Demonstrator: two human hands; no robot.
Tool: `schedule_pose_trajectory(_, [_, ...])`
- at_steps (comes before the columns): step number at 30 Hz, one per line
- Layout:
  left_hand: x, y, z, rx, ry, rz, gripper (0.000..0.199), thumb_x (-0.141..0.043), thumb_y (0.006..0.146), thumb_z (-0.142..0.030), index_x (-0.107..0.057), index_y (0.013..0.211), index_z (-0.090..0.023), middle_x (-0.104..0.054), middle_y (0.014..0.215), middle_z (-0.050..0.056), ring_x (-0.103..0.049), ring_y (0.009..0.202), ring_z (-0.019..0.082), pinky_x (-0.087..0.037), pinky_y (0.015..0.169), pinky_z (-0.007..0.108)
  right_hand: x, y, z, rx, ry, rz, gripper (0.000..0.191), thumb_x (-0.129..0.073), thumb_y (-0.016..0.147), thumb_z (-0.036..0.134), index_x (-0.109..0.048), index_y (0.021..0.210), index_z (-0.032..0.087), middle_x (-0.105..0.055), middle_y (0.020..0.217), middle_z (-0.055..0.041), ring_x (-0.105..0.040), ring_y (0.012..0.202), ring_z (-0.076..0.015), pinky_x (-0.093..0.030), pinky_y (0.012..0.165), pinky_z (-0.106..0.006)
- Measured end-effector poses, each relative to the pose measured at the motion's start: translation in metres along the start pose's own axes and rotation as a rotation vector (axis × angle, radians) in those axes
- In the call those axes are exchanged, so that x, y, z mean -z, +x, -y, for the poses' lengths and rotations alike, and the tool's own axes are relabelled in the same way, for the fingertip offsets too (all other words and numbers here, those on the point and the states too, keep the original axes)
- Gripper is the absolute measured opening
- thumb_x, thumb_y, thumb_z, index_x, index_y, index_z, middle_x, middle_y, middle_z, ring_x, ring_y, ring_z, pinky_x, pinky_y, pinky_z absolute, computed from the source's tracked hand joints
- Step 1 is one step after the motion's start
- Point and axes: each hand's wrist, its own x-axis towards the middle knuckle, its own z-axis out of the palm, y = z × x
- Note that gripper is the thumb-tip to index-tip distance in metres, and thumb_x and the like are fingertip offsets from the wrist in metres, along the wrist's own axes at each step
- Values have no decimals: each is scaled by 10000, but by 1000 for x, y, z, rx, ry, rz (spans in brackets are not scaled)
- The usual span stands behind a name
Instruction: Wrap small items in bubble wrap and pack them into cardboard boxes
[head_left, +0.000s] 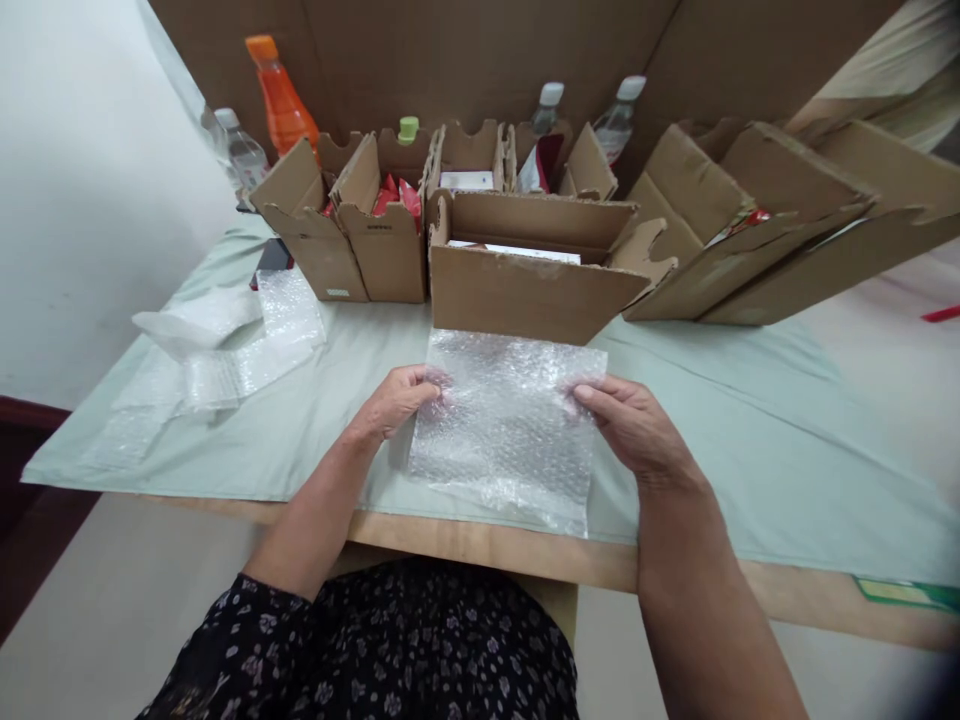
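Note:
A sheet of clear bubble wrap (510, 430) is spread between my hands, over the front of the table covered in pale green cloth. My left hand (401, 400) pinches its left edge between thumb and fingers. On the opposite edge, my right hand (630, 415) grips the sheet with the thumb on top. Just beyond the sheet stands a low, wide cardboard box (525, 295) with a white item inside. More bubble wrap (217, 370) lies loosely heaped on the left part of the cloth.
Several open cardboard boxes (382, 240) line the back, some holding red packets. Behind them stand an orange bottle (285, 105) and clear bottles (615, 125). A dark object (271, 260) lies at the left. The wooden table edge (480, 540) runs in front of me.

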Motion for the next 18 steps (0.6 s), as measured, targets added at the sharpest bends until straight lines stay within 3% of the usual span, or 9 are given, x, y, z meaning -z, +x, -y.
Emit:
schedule_pose_trajectory(4, [0, -2, 0, 19, 81, 14, 164, -648, 652, -165, -724, 798, -165, -691, 649, -9, -634, 599, 140, -457, 613, 254, 10, -7, -6, -58, -54, -50, 343, -839, 698, 506, -785, 846, 201, -699, 747, -15, -565, 668, -149, -470, 641, -299])
schedule_pose_trajectory(10, [-2, -3, 7, -50, 139, 44, 183, -715, 692, -261, -717, 839, -151, -682, 740, -7, -560, 632, 105, -388, 610, 234, 6, -18, -14, -79, -103, -24, 374, -811, 712, 490, -773, 917, 179, -647, 703, 5, -525, 643, -134, -423, 627, -290])
schedule_pose_trajectory(14, [-3, 0, 11, -95, 155, 8, 216, -722, 701, -311, -716, 850, -154, -613, 668, -36, -474, 581, 88, -330, 573, 230, 2, -18, -16, -48, -143, -53, 360, -794, 713, 472, -771, 914, 174, -615, 688, 11, -498, 634, -129, -400, 611, -288])
schedule_pose_trajectory(18, [-1, 4, 15, -182, 219, -60, 130, -628, 697, -253, -690, 772, -167, -632, 688, -20, -507, 621, 111, -367, 597, 239, 0, -17, -19, -30, -155, -91, 324, -781, 711, 456, -762, 878, 179, -628, 698, 6, -490, 624, -126, -401, 609, -286])
